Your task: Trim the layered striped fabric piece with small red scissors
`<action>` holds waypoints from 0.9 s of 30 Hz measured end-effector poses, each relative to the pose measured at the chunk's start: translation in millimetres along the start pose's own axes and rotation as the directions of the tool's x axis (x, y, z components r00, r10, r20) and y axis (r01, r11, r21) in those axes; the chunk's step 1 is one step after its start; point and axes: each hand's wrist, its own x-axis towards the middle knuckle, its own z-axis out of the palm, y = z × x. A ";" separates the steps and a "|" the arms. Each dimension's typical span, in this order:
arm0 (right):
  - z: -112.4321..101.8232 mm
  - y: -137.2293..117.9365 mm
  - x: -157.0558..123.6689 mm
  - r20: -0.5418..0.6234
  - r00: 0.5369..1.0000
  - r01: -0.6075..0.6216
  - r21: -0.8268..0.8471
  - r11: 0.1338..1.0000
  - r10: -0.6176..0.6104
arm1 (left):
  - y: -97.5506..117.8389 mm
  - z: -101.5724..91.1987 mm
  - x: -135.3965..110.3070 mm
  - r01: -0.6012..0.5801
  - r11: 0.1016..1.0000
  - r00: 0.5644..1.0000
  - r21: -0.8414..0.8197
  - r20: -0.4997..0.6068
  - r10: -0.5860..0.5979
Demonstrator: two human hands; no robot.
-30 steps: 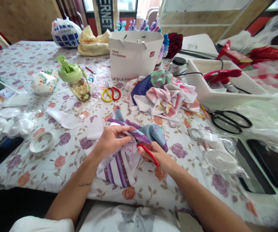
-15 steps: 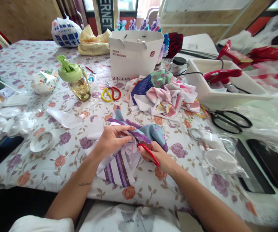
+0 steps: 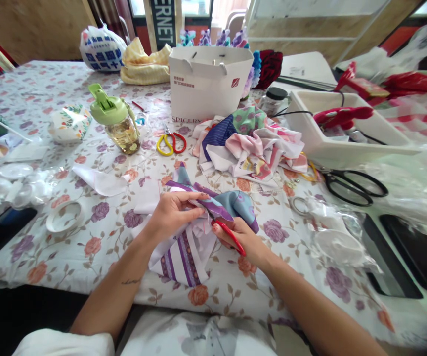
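My left hand (image 3: 174,212) pinches a purple and blue patterned fabric piece (image 3: 241,205) between thumb and fingers. In my right hand (image 3: 241,237) is a pair of red-handled scissors (image 3: 232,237), its blades against the fabric close to my left fingertips. How far the blades are apart is hidden by cloth. Beneath both hands lies a white cloth with purple stripes (image 3: 184,257). A heap of pink, green and navy fabric scraps (image 3: 252,146) sits beyond my hands. A white scrap (image 3: 100,180) rests to the left.
Small scissors with yellow and red handles (image 3: 171,143) lie ahead, near a green-lidded bottle (image 3: 115,118) and a white paper bag (image 3: 206,84). To the right are black-handled scissors (image 3: 356,187), a white bin (image 3: 310,143) and a dark phone (image 3: 417,252). A tape roll (image 3: 64,217) lies left.
Almost nothing differs. Both hands keep their places on the fabric and scissors, and the whole view shifts very slightly.
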 end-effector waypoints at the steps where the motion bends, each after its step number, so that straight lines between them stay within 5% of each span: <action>1: 0.3 -0.1 0.0 0.000 1.000 0.001 0.004 1.000 -0.001 | 0.2 0.1 0.0 0.001 1.000 1.000 -0.005 -0.002 -0.001; 27: 0.4 -0.3 -0.6 0.007 1.000 0.011 0.022 1.000 -0.011 | 2.6 2.0 -0.9 0.007 1.000 1.000 0.008 -0.016 -0.007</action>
